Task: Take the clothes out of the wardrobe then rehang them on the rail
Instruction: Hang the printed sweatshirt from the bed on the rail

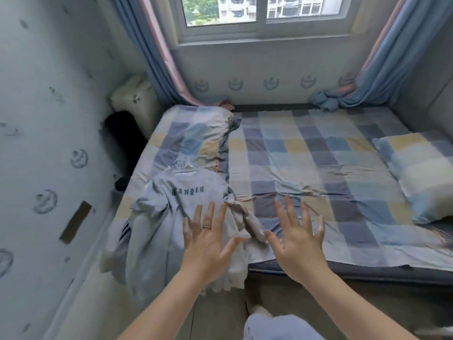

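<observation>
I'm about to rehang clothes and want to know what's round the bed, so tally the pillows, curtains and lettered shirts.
Pillows: 2
Curtains: 2
Lettered shirts: 1
Total: 5

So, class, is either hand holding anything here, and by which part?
Nothing is held. The left hand and the right hand are both open, fingers spread, by the grey shirt lying on the bed.
</observation>
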